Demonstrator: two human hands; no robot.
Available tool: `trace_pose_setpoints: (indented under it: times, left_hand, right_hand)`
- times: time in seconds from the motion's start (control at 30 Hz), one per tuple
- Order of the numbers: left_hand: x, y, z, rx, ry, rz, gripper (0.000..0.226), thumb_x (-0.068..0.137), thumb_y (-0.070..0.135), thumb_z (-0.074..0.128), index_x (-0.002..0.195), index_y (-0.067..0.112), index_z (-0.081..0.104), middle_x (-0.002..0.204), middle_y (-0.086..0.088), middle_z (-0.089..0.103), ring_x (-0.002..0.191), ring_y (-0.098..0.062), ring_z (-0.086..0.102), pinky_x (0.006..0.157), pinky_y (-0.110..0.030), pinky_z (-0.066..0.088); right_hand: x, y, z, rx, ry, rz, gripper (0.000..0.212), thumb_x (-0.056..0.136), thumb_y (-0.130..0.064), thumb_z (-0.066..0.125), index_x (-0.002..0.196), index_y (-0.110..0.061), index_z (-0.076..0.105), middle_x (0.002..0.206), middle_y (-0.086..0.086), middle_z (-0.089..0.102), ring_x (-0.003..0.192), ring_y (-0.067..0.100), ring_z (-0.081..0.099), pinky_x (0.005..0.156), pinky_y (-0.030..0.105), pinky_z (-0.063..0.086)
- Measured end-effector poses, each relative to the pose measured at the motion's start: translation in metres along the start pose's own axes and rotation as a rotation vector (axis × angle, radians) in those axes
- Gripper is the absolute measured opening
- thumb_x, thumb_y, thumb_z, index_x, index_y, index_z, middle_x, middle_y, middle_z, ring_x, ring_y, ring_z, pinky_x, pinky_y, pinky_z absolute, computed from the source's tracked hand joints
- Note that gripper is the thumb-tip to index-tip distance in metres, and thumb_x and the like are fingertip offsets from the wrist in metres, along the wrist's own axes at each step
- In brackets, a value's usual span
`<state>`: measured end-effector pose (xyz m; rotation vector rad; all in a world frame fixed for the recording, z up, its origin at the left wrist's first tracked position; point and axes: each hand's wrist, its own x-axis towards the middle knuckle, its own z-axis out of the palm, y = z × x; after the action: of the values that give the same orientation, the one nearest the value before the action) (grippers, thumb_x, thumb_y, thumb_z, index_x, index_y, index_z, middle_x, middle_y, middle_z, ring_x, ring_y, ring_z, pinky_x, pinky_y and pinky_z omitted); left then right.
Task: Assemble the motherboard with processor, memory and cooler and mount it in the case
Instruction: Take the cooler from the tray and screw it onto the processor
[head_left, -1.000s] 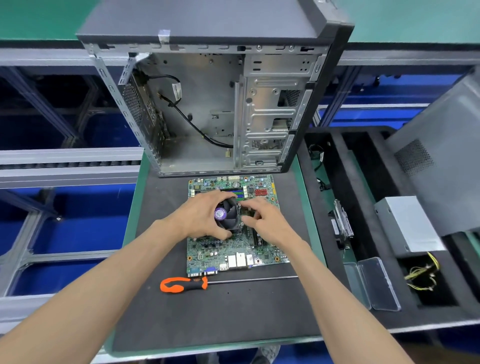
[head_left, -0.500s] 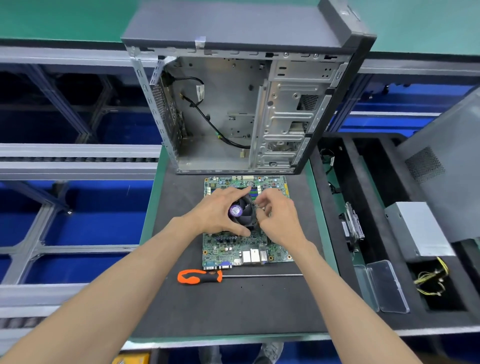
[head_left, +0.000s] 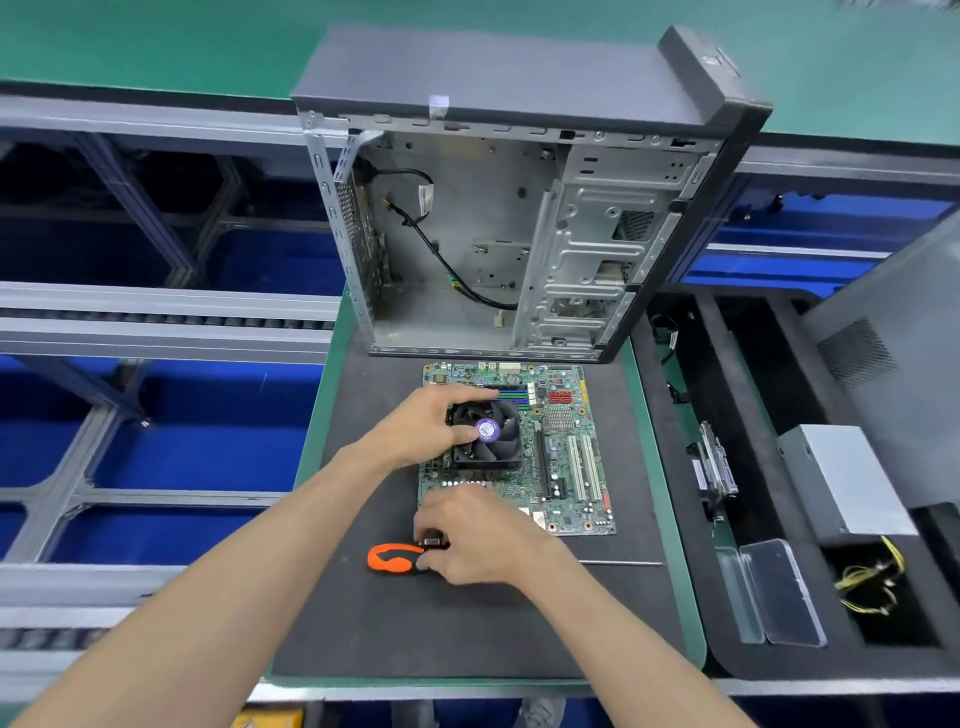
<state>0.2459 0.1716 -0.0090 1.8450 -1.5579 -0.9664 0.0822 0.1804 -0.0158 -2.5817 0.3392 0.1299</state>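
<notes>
The right hand (head_left: 478, 540) is curling its fingers round the screwdriver (head_left: 395, 558) at the handle, on the mat (head_left: 467, 634) just near of the board (head_left: 566, 467). The left hand (head_left: 415, 431) is gripping the cooler's (head_left: 485, 434) left and far edges, thumb on the fan, steadying it on the board. Judging by this, the cooler is being fastened; next, the tip needs to be brought to a corner screw. The case (head_left: 519, 208) is standing open beyond, empty of the board.
</notes>
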Motion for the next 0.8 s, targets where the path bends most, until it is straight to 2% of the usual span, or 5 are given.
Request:
trace_pose_setpoints:
  times: [0.2,0.43,0.57,0.67,0.8]
  left_hand:
    - [-0.003,-0.003,0.003,0.019,0.097,-0.032,0.051,0.085,0.022,0.079,0.132,0.032,0.062,0.135,0.01,0.06,0.127,-0.009,0.051,0.106,-0.024,0.035]
    - [-0.02,0.004,0.005,0.107,0.249,-0.026,0.055,0.078,0.033,0.083,0.129,0.027,0.064,0.129,0.004,0.058,0.123,-0.016,0.051,0.109,-0.036,0.038]
    - [-0.027,0.002,0.004,0.028,0.337,-0.031,0.03,0.076,0.027,0.086,0.104,0.025,0.074,0.114,0.007,0.059,0.096,-0.008,0.052,0.089,-0.028,0.042]
    - [-0.031,0.001,-0.002,-0.229,0.374,-0.084,0.006,0.083,0.016,0.079,0.081,0.018,0.074,0.089,0.001,0.07,0.076,-0.011,0.061,0.08,-0.035,0.052]
    - [-0.036,0.008,-0.004,-0.46,0.302,-0.075,0.02,0.088,-0.006,0.066,0.075,0.009,0.073,0.065,-0.012,0.068,0.061,-0.013,0.059,0.059,-0.027,0.049]
  right_hand:
    - [0.006,-0.005,0.007,-0.108,-0.073,-0.012,0.04,0.079,-0.046,0.077,0.103,-0.015,0.07,0.103,0.002,0.054,0.083,0.031,0.058,0.063,0.038,0.042]
    - [0.003,-0.016,0.016,-0.121,-0.029,0.042,0.024,0.08,-0.031,0.072,0.095,-0.014,0.067,0.108,0.004,0.048,0.086,0.031,0.055,0.061,0.036,0.036]
    - [-0.002,-0.02,0.006,-0.051,0.019,0.017,0.021,0.081,-0.03,0.069,0.091,-0.012,0.063,0.101,0.004,0.053,0.092,0.028,0.052,0.064,0.039,0.042]
    - [-0.006,-0.018,-0.024,0.014,0.121,0.051,0.022,0.083,-0.032,0.069,0.09,-0.017,0.055,0.086,0.002,0.057,0.084,0.028,0.054,0.066,0.04,0.043]
    - [-0.009,-0.01,-0.083,0.185,0.36,0.126,0.02,0.084,-0.03,0.072,0.093,-0.021,0.056,0.065,-0.011,0.054,0.063,0.016,0.048,0.062,0.034,0.038]
